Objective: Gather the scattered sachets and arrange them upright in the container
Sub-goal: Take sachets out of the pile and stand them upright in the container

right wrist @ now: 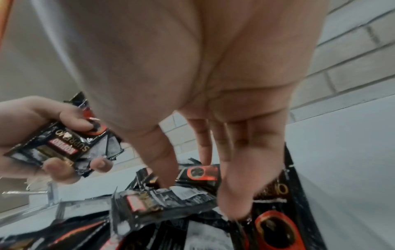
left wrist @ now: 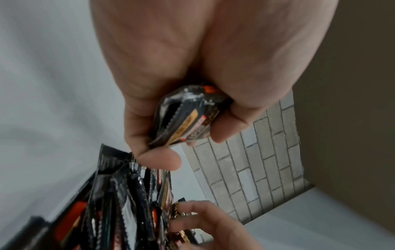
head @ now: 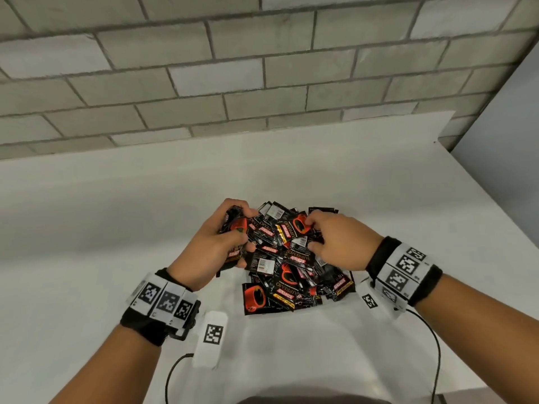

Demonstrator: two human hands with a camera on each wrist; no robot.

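Observation:
A heap of black and red sachets [head: 288,266] lies on the white table [head: 102,228]. My left hand [head: 239,223] hovers at the heap's left edge and grips a small bundle of sachets [head: 233,228] between thumb and curled fingers; the bundle [left wrist: 188,115] shows end-on in the left wrist view. My right hand [head: 310,234] reaches into the heap from the right. Its fingers [right wrist: 230,194] point fairly straight down, and its thumb and fingertips touch loose sachets [right wrist: 162,203]. The container does not show plainly in any view.
A grey brick wall [head: 233,83] stands behind the table. The table's right edge [head: 472,182] runs close to my right arm. Marker bands with cables sit on both wrists, and a white marker tag [head: 213,339] hangs below the left one.

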